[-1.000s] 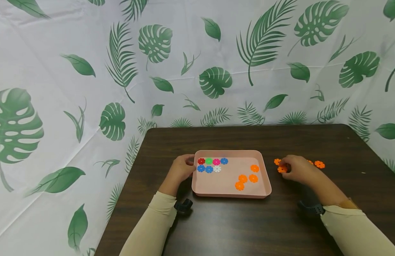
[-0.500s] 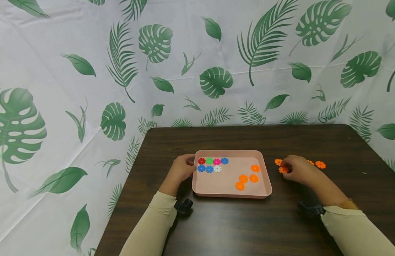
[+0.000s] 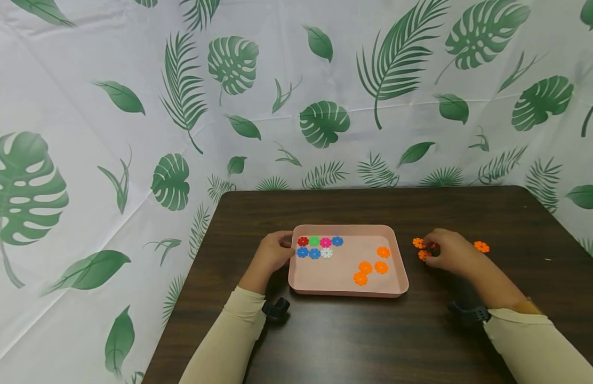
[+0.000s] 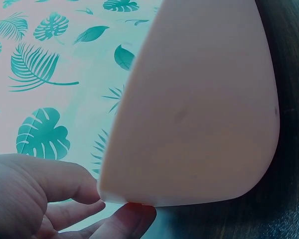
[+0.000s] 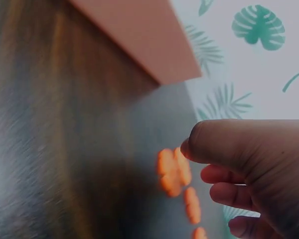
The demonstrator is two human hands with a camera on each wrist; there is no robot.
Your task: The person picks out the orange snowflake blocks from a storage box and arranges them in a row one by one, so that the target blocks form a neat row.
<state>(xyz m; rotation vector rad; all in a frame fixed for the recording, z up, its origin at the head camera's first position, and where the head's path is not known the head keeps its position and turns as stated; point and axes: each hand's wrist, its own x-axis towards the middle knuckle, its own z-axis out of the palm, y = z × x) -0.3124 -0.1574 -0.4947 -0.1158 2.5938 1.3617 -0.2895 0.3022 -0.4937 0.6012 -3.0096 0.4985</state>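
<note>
A shallow pink tray [image 3: 320,280] lies on the table, with several flower-shaped plastic discs in it. Red, green, pink, blue and white discs [image 3: 327,253] form two rows at its upper left; orange discs [image 3: 365,268] lie at its right. My left hand [image 3: 271,255] holds the tray's left edge, its thumb at the tray corner [image 4: 139,194]. To the right of the tray, my right hand [image 3: 452,253] hovers over loose orange discs [image 5: 167,172], fingers bent. A gap shows between thumb and fingertips in the right wrist view. The hand partly hides the discs.
The dark wooden table [image 3: 344,341] extends around the tray. One more orange disc [image 3: 481,247] lies to the right beyond my right hand. A white cloth with green leaves [image 3: 277,80] hangs behind and to the left of the table.
My right hand has shifted slightly and spread thumb and fingers a little; it now covers a disc that showed behind it. The left hand and tray stay in place.
</note>
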